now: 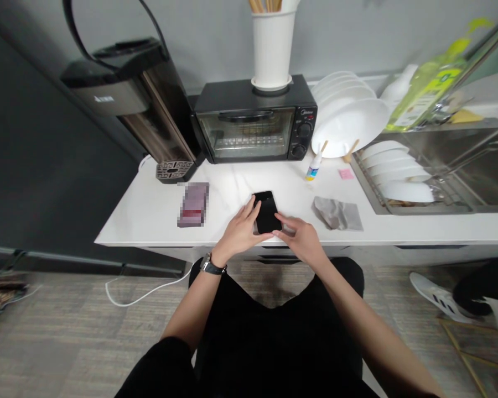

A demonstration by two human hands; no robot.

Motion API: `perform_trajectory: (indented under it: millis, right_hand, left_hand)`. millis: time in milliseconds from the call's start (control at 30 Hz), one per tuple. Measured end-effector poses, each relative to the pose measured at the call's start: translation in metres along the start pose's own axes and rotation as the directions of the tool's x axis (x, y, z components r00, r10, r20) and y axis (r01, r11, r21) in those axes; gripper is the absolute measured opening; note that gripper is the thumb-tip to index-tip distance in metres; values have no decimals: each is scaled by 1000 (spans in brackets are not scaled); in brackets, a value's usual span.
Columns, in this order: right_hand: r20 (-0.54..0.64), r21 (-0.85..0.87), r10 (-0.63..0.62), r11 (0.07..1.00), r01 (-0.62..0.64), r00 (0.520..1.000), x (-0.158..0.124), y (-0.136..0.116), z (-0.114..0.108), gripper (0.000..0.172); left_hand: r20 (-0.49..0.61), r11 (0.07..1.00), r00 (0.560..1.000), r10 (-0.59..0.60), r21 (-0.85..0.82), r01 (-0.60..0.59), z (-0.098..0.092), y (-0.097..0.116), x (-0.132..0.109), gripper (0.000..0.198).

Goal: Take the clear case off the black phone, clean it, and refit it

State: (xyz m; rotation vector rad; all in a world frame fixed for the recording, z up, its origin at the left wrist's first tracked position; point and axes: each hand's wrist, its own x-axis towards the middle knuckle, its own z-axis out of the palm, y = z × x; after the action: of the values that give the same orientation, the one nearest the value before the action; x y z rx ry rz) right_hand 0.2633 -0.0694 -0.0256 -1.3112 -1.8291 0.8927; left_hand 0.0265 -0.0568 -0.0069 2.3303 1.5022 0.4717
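Note:
A black smartphone [268,215] lies screen up on the white counter, near its front edge. My left hand [241,230], with a watch on its wrist, holds the phone along its left side. Its fingers reach onto the upper left of the screen and its thumb is at the lower edge. On the opposite side my right hand [301,236] grips the right edge and lower right corner, its thumb close to the left one. To the left lies a blurred purple packet [193,204]. Crumpled grey cloth or paper [338,214] rests on the right.
Behind the phone stands a toaster oven [253,132] with a white cup [273,50] on top. A tall dispenser [157,110] is at left. A small glue bottle [314,166], pink note [346,174], white plates [352,124] and a sink [473,166] are at right.

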Motion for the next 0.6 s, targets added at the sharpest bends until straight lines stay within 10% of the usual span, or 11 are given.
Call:
perform_trajectory:
  millis: [267,600]
  right_hand:
    - [4,-412,-173,897,160,985,-5,3,-2,56]
    - [46,-519,-187,835,184,981,-5,-4,7,59]
  left_hand:
    - [44,998,999,10,62,-13,0,2,-2,89]
    - [67,991,998,18,128,-27,0,3,0,96]
